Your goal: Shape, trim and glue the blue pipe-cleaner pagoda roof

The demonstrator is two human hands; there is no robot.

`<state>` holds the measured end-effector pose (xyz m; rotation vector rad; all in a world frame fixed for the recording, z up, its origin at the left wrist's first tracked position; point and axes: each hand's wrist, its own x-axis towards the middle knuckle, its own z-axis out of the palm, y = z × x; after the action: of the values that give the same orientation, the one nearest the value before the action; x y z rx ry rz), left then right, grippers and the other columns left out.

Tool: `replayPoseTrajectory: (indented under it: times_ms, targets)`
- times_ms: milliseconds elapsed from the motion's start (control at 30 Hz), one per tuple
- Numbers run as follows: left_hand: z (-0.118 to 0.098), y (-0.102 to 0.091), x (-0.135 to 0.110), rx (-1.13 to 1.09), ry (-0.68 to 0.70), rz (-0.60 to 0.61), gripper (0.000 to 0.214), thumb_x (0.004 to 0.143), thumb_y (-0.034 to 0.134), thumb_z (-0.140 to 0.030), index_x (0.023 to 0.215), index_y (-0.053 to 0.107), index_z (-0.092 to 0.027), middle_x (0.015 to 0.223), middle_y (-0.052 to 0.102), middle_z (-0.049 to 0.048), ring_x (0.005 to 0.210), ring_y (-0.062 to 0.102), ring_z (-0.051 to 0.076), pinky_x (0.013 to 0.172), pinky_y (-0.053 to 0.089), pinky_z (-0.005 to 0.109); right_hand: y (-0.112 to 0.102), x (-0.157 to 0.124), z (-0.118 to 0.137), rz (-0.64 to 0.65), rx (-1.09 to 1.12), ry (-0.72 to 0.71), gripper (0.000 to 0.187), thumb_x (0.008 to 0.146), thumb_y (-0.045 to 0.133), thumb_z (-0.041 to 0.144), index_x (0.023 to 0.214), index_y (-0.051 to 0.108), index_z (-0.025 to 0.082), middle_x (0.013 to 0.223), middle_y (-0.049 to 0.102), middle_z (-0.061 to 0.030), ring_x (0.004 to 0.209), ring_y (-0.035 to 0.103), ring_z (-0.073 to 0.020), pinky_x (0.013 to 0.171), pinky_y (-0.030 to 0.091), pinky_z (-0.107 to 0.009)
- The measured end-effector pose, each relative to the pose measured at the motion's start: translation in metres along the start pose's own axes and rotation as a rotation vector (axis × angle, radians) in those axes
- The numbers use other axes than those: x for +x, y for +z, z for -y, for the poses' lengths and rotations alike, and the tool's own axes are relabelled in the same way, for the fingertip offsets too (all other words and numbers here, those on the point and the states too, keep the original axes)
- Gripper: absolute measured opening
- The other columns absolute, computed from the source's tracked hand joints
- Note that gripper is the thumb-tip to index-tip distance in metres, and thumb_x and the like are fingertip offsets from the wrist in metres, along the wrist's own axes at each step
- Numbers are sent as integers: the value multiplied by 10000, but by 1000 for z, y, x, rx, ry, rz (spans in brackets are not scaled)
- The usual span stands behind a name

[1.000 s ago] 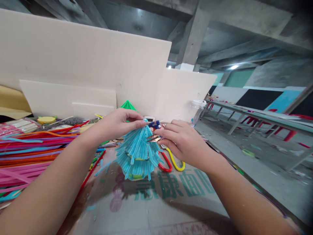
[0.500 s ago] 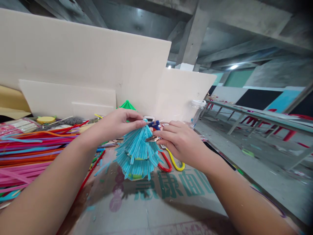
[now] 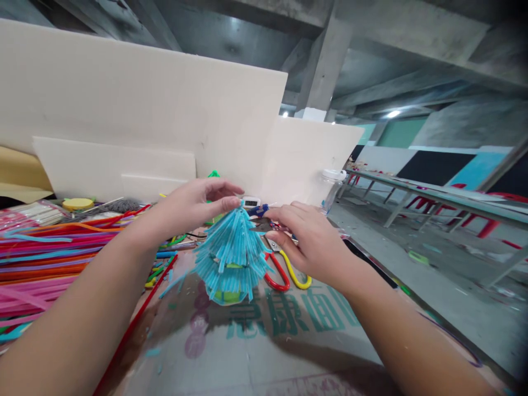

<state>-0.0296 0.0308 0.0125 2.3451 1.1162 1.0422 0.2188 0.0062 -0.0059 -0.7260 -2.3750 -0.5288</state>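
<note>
A small blue layered tree (image 3: 231, 242) made of pipe cleaners stands upright on the cardboard, with a light green base showing under its fringed tiers. My left hand (image 3: 198, 209) is at its peak, fingers curved and parted from the thumb, the thumb tip beside or touching the top. To the tree's right, my right hand (image 3: 303, 236) hovers with fingers and thumb apart and nothing visible between them. Scissors with one red and one yellow handle (image 3: 279, 275) lie beneath that hand, blades partly hidden. A blue tool (image 3: 258, 210) lies behind the tree, partly covered.
Bundles of coloured pipe cleaners (image 3: 53, 264) cover the left side. White boards (image 3: 144, 110) stand along the back. A lidded clear jar (image 3: 331, 190) is at the back right, a small white digital display (image 3: 251, 202) behind the tree. Printed cardboard (image 3: 247, 352) covers the work surface.
My left fingers have loosened from the tree's peak. My right hand has drawn slightly away from its side, and the metal tip seen at its fingers no longer shows there.
</note>
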Motion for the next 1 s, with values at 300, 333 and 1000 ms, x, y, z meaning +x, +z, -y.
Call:
replayPoseTrajectory:
  times_ms: [300,333,1000]
  targets:
    - [-20,-6,-9,178,218,63,280,897,549,-411,1093,679,-260,1002,570,25,938,572,162,836,447,278,2,0,-1,-96,-37,57,229,941,490,313,1021,589,123,838,636,-68,746,538,-182,694,382,-304]
    - [-19,-4,-8,203,219,54,301,877,578,-425,1113,671,-262,1016,569,31,952,567,173,845,447,294,2,0,-1,-104,-39,61,232,941,490,316,1019,589,120,835,637,-69,741,538,-182,691,383,-305]
    - [-17,3,-3,236,204,-218,318,967,371,-344,802,589,-183,826,623,21,786,581,155,716,428,266,2,0,-2,-78,-28,71,251,942,490,331,1049,596,130,852,641,-65,771,542,-188,706,375,-311]
